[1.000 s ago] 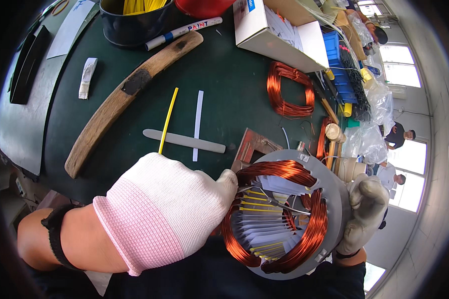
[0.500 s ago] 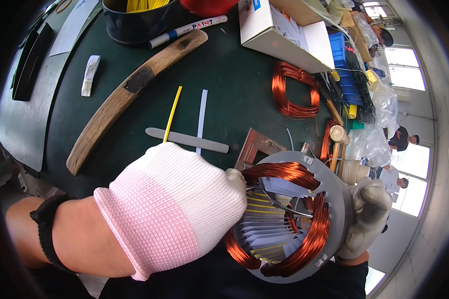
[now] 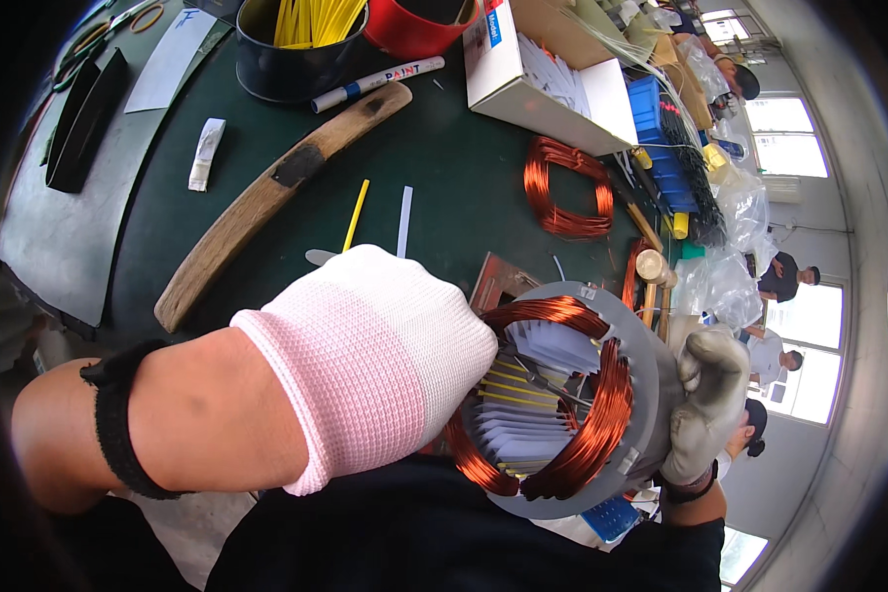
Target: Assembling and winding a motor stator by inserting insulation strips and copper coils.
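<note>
A round grey motor stator [image 3: 647,395] with copper coils [image 3: 612,424], white slot liners and yellow strips is in front of me, its bore facing left. My left hand [image 3: 395,335], in a white knit glove with a pink cuff, is closed at the bore's left edge. From it a thin metal tool [image 3: 548,383] reaches into the bore; its handle is hidden by the glove. My right hand [image 3: 708,395], in a soiled pale glove, curls against the stator's outer right side. Beyond my left hand lie a yellow strip [image 3: 357,214], a white strip [image 3: 405,221] and a mostly covered grey flat bar [image 3: 320,258].
A curved wooden bar [image 3: 257,217] and a paint marker [image 3: 378,84] lie on the dark green table. Farther back are a black tub [image 3: 296,74] of yellow strips, a white box [image 3: 553,109] and a copper coil bundle [image 3: 568,187]. A mallet [image 3: 653,266] lies behind the stator.
The view has shifted slightly. My left hand sits higher in the picture and covers more of the grey bar. The stator appears slightly farther left and up, with my right hand still against it.
</note>
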### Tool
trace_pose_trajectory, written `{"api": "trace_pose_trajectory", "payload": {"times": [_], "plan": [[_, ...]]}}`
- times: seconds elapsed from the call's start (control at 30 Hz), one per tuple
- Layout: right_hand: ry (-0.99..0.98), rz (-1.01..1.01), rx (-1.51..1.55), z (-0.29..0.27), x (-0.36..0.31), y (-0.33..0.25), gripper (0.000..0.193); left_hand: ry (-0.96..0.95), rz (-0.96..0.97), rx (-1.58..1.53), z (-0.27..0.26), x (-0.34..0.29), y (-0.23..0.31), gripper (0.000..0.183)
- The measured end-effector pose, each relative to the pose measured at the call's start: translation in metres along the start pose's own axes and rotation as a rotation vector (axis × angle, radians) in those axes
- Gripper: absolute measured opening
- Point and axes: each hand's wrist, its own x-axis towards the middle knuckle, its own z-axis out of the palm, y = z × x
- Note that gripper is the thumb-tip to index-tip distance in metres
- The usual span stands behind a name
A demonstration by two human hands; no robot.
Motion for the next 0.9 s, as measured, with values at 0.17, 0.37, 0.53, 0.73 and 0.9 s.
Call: {"api": "trace_pose_trajectory", "payload": {"times": [0.17, 0.37, 0.53, 0.73, 0.9], "plan": [[0.012, 0.010, 0.008, -0.001, -0.002, 0.001, 0.066, -0.081, 0.009, 0.038, -0.014, 0.004, 0.003, 0.020], [-0.015, -0.025, 0.008, -0.001, -0.001, 0.003, 0.066, -0.238, 0.024, 0.020, -0.029, 0.014, 0.005, 0.019], [0.024, 0.001, -0.028, -0.002, -0.004, 0.004, 0.074, -0.113, 0.066, 0.043, -0.018, 0.010, 0.004, 0.019], [0.015, -0.018, -0.006, 0.006, 0.003, 0.000, 0.074, 0.038, -0.036, 0.026, 0.008, -0.017, 0.004, 0.018], [0.039, -0.004, -0.064, -0.001, -0.004, 0.003, 0.074, 0.026, -0.108, -0.085, 0.017, -0.004, 0.003, 0.019]]}}
